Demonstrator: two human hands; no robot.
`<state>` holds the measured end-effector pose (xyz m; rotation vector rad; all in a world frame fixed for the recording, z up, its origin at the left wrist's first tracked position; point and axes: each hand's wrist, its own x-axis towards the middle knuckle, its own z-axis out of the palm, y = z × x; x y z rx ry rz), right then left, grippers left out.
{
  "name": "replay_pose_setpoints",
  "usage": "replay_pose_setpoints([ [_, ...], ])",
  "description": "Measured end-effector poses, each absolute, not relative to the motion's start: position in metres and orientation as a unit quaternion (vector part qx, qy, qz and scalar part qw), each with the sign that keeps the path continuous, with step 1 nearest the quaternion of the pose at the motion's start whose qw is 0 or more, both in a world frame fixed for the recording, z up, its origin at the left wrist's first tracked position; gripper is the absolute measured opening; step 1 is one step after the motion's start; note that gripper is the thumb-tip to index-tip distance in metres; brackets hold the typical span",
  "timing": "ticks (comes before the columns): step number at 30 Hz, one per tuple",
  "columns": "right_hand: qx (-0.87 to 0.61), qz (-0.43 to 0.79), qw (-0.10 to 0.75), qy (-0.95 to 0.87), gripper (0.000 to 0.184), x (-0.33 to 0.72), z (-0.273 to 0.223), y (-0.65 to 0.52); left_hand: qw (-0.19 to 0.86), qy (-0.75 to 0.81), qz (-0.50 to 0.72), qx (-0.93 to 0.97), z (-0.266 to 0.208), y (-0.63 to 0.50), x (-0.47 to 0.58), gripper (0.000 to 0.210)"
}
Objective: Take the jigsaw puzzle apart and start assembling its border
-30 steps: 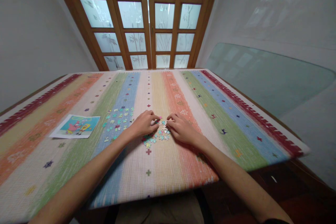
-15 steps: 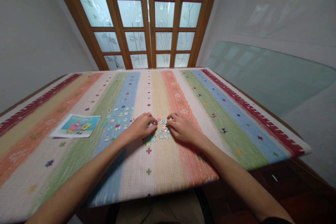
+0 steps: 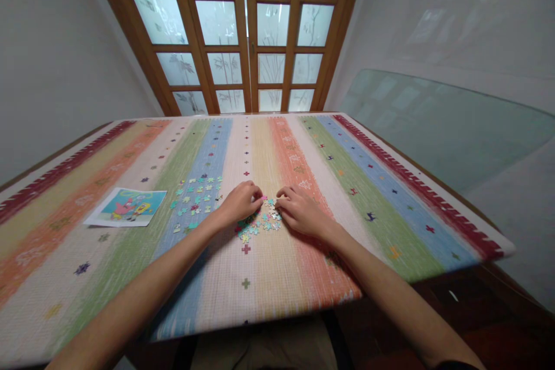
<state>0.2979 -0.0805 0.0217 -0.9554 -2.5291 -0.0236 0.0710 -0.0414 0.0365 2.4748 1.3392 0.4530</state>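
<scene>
Teal-and-yellow jigsaw pieces [image 3: 267,224] toward the near edge of the striped desk [image 3: 277,277] need light pinching, my left hand [image 3: 240,202] and right hand [image 3: 299,211] curled, grips unclear.

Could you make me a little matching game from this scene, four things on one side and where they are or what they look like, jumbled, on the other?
Things
1. Printed picture
2. Spread-out puzzle pieces
3. Clustered puzzle pieces
4. Glass-paned doors

Descriptions
A. Partly between the left hand and the right hand
B. Brown-framed, beyond the far edge of the table
C. White-edged, with pink and yellow in it
D. Mostly on a blue stripe

Right pairs: 1-C, 2-D, 3-A, 4-B
</scene>
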Motion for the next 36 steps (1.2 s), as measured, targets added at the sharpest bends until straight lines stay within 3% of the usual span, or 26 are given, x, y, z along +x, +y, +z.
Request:
replay_pose_setpoints([
  [11,-0.351,0.001,0.213,-0.912,0.012,0.299,0.023,-0.080,0.239,0.504,0.206,0.804,0.032,-0.041,0.072,0.009],
  [29,-0.344,0.001,0.217,-0.913,0.012,0.299,0.021,-0.079,0.336,0.509,0.187,0.770,0.036,-0.034,0.048,0.023],
  [36,-0.343,0.012,0.215,-0.914,0.012,0.300,0.021,-0.079,0.284,0.519,0.200,0.781,0.042,-0.037,0.042,0.017],
])
